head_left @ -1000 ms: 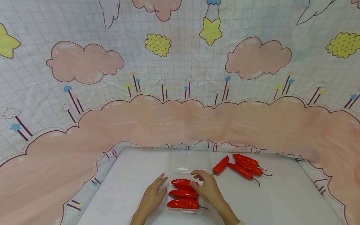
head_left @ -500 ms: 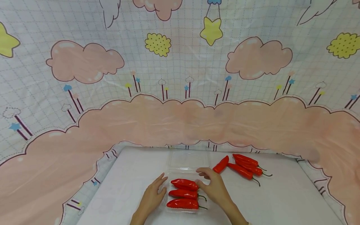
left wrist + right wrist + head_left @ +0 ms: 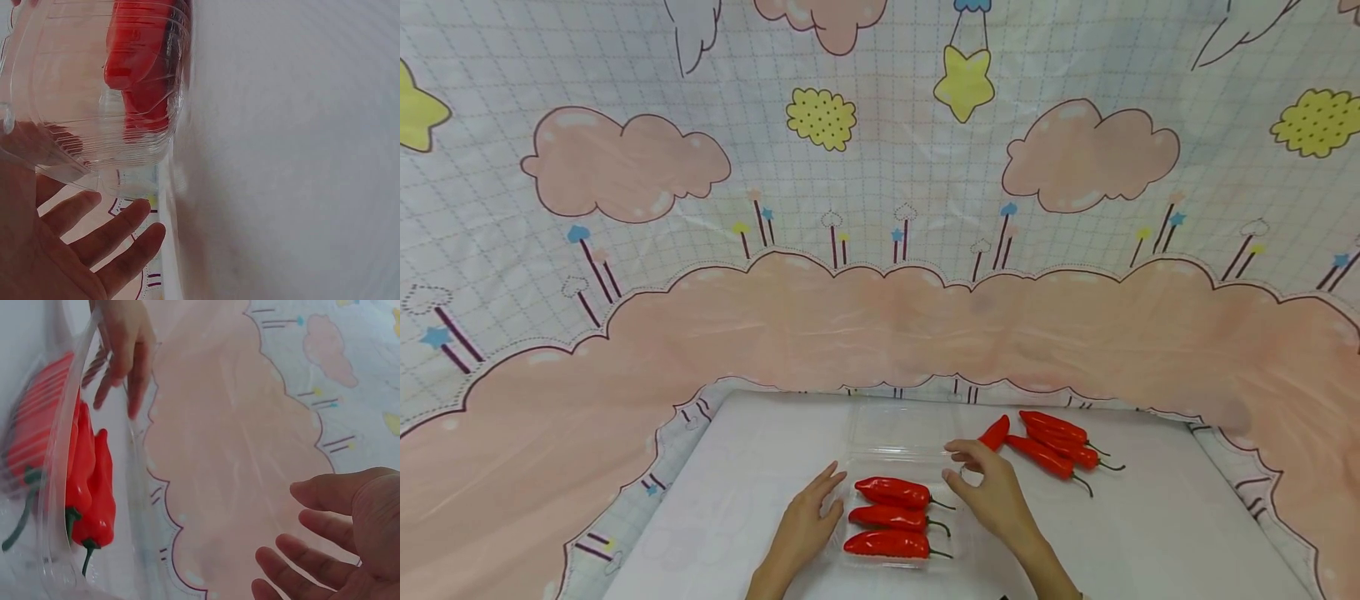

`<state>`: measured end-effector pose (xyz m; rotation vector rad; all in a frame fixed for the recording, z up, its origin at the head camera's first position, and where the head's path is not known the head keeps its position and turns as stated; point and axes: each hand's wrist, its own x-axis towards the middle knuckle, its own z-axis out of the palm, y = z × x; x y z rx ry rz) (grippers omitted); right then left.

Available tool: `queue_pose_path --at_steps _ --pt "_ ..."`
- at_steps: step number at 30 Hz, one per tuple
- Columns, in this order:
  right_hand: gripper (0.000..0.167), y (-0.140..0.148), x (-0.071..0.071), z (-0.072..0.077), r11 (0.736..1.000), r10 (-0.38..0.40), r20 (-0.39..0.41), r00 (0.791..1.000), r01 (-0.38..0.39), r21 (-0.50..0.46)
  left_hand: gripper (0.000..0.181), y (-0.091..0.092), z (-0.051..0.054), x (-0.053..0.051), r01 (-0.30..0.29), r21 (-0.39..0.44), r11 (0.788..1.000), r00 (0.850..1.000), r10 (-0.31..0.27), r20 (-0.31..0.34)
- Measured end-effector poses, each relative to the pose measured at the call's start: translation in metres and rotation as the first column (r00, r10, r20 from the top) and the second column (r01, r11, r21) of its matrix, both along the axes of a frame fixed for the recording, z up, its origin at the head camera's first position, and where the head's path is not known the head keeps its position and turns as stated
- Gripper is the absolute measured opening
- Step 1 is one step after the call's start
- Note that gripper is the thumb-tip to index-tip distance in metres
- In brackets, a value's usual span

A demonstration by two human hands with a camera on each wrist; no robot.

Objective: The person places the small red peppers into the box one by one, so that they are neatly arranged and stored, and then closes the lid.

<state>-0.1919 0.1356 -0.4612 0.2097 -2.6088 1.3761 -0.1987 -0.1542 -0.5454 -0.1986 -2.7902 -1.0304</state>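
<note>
Left hand (image 3: pixel 806 521) up against left side of clear plastic clamshell box (image 3: pixel 56 75), fingers spread. Inside box, three glossy red chilli peppers (image 3: pixel 887 518) lying side by side, green stems pointing right; clear plastic lid (image 3: pixel 904 427) open on far side. Right hand (image 3: pixel 1000 493) hovers just right of box, fingers parted. Far right, four loose red chilli peppers (image 3: pixel 1040 457), one partly behind right hand.
</note>
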Motion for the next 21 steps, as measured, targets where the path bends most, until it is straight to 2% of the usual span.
queue_pose_path --at_steps 10,21 --pt "0.037 0.019 -0.004 -0.006 1.000 -0.016 0.059 0.998 0.015 0.015 0.043 0.001 0.001 0.000 -0.008 0.007 1.000 1.000 0.008 0.029" --pt "0.037 0.039 -0.010 -0.017 1.000 -0.024 0.043 0.999 0.024 0.018 0.043 0.001 0.001 0.000 -0.010 0.002 1.000 1.000 0.010 0.022"
